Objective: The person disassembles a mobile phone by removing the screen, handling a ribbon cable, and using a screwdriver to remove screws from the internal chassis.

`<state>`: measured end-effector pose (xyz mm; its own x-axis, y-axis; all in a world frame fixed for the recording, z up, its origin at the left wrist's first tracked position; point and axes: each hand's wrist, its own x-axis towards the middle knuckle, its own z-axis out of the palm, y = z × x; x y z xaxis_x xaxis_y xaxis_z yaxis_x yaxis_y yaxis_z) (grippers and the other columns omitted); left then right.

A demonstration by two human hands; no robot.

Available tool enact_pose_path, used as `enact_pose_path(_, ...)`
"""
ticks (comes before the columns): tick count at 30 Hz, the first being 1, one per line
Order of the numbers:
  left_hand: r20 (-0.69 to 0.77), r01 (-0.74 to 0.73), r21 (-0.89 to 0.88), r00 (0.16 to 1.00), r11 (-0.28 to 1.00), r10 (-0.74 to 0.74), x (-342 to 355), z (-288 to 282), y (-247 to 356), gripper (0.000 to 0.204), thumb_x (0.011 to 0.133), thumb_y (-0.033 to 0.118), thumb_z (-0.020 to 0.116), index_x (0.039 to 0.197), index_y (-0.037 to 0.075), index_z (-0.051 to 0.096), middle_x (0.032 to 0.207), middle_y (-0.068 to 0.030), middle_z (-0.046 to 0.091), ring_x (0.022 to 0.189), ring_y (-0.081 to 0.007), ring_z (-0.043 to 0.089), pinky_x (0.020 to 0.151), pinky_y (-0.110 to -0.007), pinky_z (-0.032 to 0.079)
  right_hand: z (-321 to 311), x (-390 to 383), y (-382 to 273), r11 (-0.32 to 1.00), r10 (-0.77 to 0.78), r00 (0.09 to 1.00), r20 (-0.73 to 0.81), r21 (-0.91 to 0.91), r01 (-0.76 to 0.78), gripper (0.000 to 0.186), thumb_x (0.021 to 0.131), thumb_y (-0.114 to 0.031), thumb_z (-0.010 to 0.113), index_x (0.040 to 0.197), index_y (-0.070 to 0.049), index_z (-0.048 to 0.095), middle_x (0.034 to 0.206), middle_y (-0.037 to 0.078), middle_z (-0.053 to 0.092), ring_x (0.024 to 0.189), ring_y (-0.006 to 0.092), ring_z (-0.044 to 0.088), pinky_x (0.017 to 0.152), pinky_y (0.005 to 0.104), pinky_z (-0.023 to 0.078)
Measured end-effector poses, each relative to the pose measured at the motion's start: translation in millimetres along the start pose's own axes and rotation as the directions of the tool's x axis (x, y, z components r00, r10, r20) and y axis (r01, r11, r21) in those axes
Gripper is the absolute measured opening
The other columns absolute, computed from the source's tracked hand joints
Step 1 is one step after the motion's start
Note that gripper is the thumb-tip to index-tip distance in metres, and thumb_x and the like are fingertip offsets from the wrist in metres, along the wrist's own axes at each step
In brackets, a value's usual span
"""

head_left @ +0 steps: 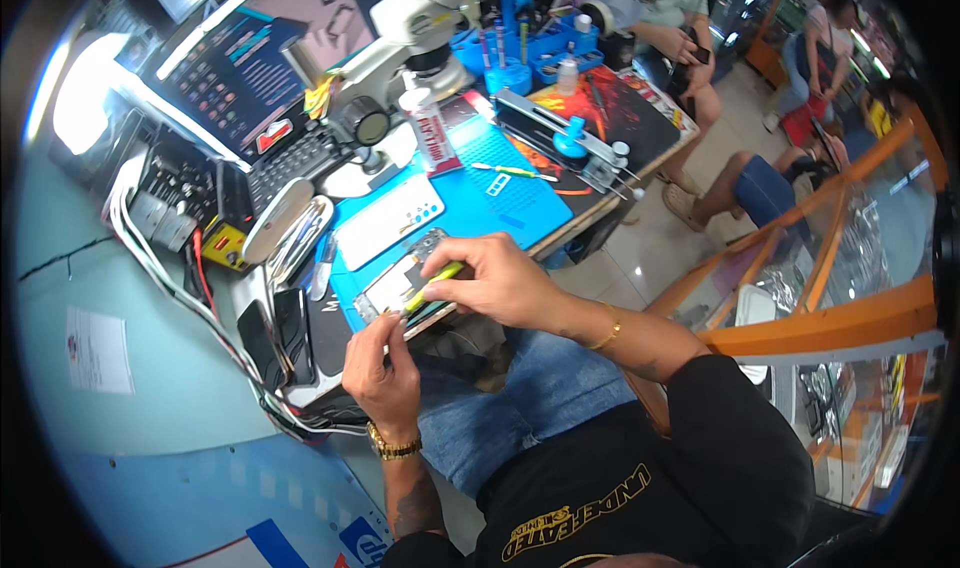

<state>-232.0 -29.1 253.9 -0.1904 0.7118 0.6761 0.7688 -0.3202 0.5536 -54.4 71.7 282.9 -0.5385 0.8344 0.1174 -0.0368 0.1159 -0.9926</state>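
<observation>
My right hand (490, 278) grips a yellow-green hand tool (430, 287), its tip low over an opened phone (385, 286) that lies at the near edge of the blue work mat (518, 201). My left hand (383, 373) has its fingertips pinched together at the phone's lower-left end; what they hold is too small to make out. A white phone back panel (375, 233) with camera holes rests just beyond the phone. A white tube (432, 140) and a thin white tool (510, 170) lie farther back on the mat.
Microscope (410, 18), laptop (255, 68), power supply (190, 208) and cables crowd the back and left. Dark phones (288, 333) lie left. A clamp fixture (540, 123) and blue organisers (510, 43) stand behind. Seated people (820, 68) and an orange-framed display case (850, 298) are at right.
</observation>
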Motion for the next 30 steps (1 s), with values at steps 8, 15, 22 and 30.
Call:
enact_pose_path(8, 0.111, 0.393, -0.295, 0.919, 0.871, -0.378, -7, 1, -5, 0.009, 0.097, 0.002, 0.065, 0.101, -0.003, 0.069, 0.085, -0.0065, 0.071, 0.076, -0.0098, 0.064, 0.069, -0.025, 0.05, 0, 1, -5, 1.0, 0.003, 1.0, -0.002, 0.011, -0.003, 0.017, 0.089, -0.015, 0.074, 0.092, 0.002, 0.069, 0.069, 0.007, 0.068, 0.056, 0.0085, 0.06, 0.051, 0.0279, 0.044)
enact_pose_path(15, 0.263, 0.558, -0.558, 0.821, 0.615, -0.507, -10, -5, -6, 0.012, 0.102, 0.008, 0.062, 0.104, -0.004, 0.066, 0.095, -0.0082, 0.071, 0.085, -0.0113, 0.066, 0.081, -0.025, 0.052, 2, 1, 2, 0.999, -0.026, 1.0, 0.012, -0.017, 0.027, 0.017, 0.088, -0.012, 0.076, 0.092, 0.003, 0.069, 0.075, 0.008, 0.07, 0.069, 0.0093, 0.065, 0.06, 0.0274, 0.05)
enact_pose_path(22, 0.152, 0.483, -0.807, 0.726, 0.339, -0.671, -8, 2, -18, 0.009, 0.099, 0.009, 0.066, 0.103, 0.001, 0.067, 0.101, -0.011, 0.073, 0.087, -0.0125, 0.064, 0.076, -0.026, 0.049, 4, -4, -1, 0.997, -0.076, 0.997, -0.017, -0.034, 0.076, 0.013, 0.09, -0.009, 0.075, 0.091, 0.002, 0.07, 0.082, 0.006, 0.071, 0.075, 0.0064, 0.064, 0.066, 0.0252, 0.051)
enact_pose_path(30, 0.18, 0.367, -0.919, 0.719, 0.146, -0.671, -22, -2, -34, 0.013, 0.094, 0.002, 0.069, 0.106, 0.004, 0.066, 0.096, -0.0076, 0.07, 0.084, -0.0129, 0.062, 0.077, -0.031, 0.05, 5, -4, -1, 0.995, -0.067, 0.994, -0.081, 0.068, 0.073, 0.012, 0.092, -0.008, 0.077, 0.098, -0.001, 0.07, 0.085, -0.002, 0.067, 0.076, 0.0014, 0.06, 0.066, 0.0181, 0.049)
